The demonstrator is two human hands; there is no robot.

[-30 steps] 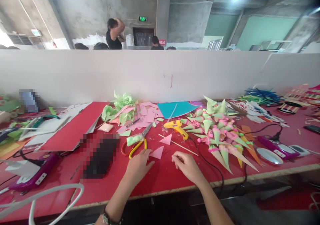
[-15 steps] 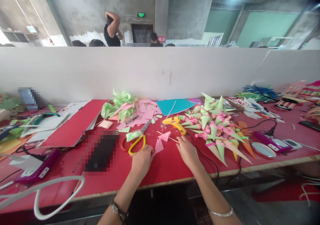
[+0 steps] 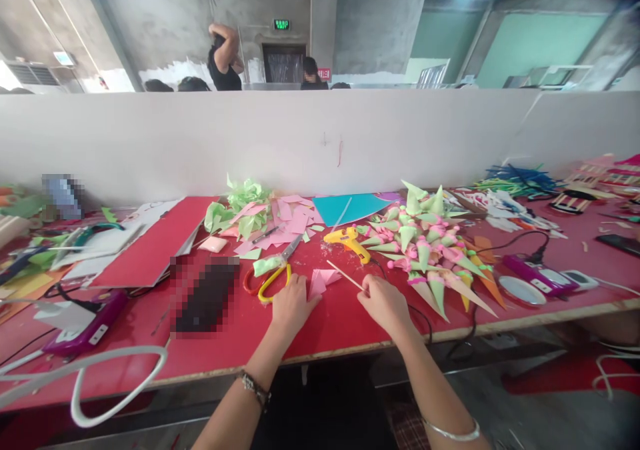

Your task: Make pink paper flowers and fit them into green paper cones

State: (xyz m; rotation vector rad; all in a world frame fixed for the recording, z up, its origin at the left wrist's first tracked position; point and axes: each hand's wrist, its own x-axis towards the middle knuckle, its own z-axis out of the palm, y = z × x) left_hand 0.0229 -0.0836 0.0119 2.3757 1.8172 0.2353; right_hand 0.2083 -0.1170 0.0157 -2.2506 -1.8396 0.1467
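A thin wooden stick [image 3: 346, 275] is pinched in my right hand [image 3: 384, 301], its free end pointing up and left. My left hand [image 3: 291, 307] lies on the red tabletop with thumb and fingers apart, at the edge of a folded pink paper piece [image 3: 324, 279]. Whether the thumb presses on the paper I cannot tell. Just left of that hand are scissors [image 3: 274, 286] with red and yellow handles, pale green wrapping near the pivot. A yellow glue gun [image 3: 349, 242] lies beyond the stick. To the right is a pile of small green and pink paper cones [image 3: 423, 253].
Pink paper scraps [image 3: 295, 217], crumpled green paper [image 3: 245, 203] and a teal sheet [image 3: 350, 209] lie at the back. A blurred dark object [image 3: 207, 297] is at left. Purple power strips [image 3: 543, 280] sit at both sides, with cords. A white partition [image 3: 200, 137] stands behind.
My right hand has drawn the stick clear of the pink paper, toward me. The pink pieces now lie together by my left hand, which has shifted slightly right.
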